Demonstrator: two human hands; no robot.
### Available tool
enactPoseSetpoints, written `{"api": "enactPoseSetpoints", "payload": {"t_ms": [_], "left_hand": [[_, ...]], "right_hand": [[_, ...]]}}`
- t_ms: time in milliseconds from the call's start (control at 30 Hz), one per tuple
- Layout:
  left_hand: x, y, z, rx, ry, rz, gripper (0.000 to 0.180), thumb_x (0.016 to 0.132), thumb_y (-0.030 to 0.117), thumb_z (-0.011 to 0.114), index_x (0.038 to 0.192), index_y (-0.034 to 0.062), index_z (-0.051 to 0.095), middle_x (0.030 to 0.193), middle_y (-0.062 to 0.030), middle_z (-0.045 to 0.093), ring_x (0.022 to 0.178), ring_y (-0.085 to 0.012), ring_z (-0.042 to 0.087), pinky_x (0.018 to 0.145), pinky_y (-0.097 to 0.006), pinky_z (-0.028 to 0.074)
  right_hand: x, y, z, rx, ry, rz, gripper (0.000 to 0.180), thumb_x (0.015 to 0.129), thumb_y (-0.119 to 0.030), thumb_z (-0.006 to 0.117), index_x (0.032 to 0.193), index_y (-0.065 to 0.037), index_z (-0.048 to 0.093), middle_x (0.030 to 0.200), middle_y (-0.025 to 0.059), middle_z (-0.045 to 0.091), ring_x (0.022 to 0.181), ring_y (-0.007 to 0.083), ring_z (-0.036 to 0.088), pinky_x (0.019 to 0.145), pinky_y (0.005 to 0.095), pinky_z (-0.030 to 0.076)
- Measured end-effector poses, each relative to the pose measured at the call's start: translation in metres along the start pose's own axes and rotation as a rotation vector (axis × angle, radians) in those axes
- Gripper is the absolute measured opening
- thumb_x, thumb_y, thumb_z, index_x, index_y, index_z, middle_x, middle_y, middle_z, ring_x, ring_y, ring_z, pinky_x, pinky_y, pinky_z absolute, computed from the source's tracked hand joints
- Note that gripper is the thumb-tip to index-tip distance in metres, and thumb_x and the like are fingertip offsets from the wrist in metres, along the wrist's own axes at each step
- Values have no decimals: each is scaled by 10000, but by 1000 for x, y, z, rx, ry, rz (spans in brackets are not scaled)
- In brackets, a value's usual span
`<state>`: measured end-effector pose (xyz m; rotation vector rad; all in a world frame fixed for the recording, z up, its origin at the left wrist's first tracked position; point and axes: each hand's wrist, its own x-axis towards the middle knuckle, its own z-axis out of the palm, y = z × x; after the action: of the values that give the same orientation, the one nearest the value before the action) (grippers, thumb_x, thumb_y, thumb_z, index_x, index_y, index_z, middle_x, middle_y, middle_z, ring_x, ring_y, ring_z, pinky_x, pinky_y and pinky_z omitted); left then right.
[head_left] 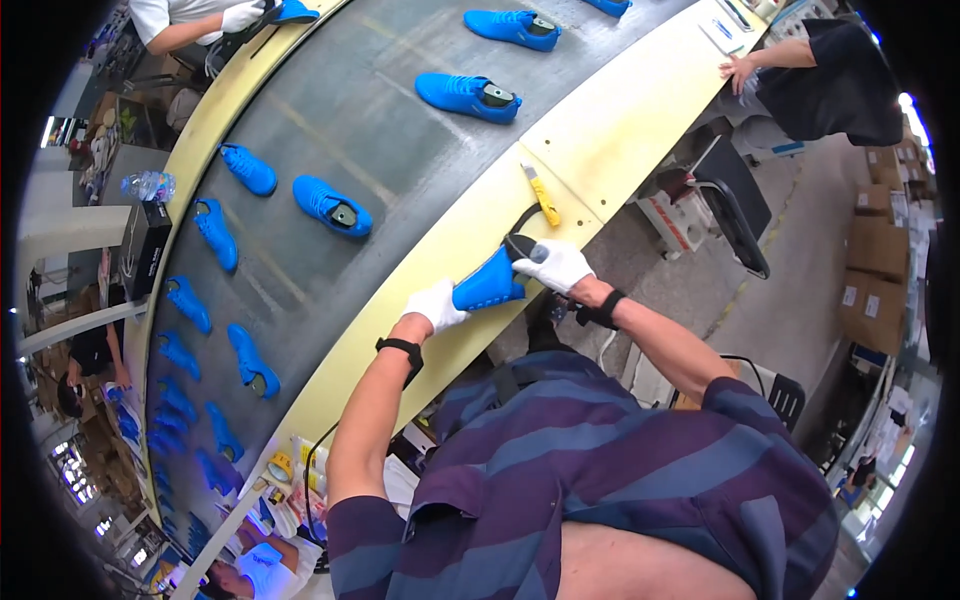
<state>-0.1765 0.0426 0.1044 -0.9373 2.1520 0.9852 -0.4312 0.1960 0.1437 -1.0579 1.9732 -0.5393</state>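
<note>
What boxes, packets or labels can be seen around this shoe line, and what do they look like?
Cardboard boxes: stacked at far right, brown, with small white labels.
Black box: left of the belt, upright, rectangular.
Packets: lower left on the bench, yellow and white, crumpled.
Flat white sheet: top right on the bench.

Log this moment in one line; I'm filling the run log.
left hand: holds blue shoe | right hand: grips dark tool at shoe | yellow cutter: on ledge

Both hands wear white gloves: the left hand [437,303] and the right hand [556,265]. A black band circles each wrist, the right one broader like a watch strap. The short-sleeved shirt carries wide diagonal stripes of purple and slate blue. Forearms are uncovered.
</note>
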Motion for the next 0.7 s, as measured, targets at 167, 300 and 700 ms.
{"api": "enactPoseSetpoints", "payload": {"t_ms": [167, 300, 700], "left_hand": [[1, 2, -1, -1, 27, 28, 638, 776, 463, 833, 1252, 72, 666, 1172, -246, 742, 1097, -428, 719, 972, -473, 566], [3, 1, -11, 22, -41, 41, 668, 810, 474, 826, 1298, 58, 639, 1178, -232, 745, 1113, -403, 720, 997, -447, 555], [0, 1, -5, 52, 25, 53, 628, 777, 464, 831, 1232, 61, 675, 1166, -241, 741, 1090, -416, 718, 956, -470, 568]], "right_hand": [[0, 6, 5, -21, 19, -28, 483, 932, -494, 776, 1175, -78, 744, 992, 164, 769, 894, 341, 740, 783, 399, 572], [8, 15, 11, -65, 26, -23, 490, 925, -499, 782, 1168, -76, 744, 955, 162, 763, 870, 355, 728, 768, 407, 569], [2, 13, 14, -72, 76, -48, 457, 901, -498, 805, 1015, -59, 747, 888, 168, 745, 814, 353, 714, 733, 406, 562]]}}
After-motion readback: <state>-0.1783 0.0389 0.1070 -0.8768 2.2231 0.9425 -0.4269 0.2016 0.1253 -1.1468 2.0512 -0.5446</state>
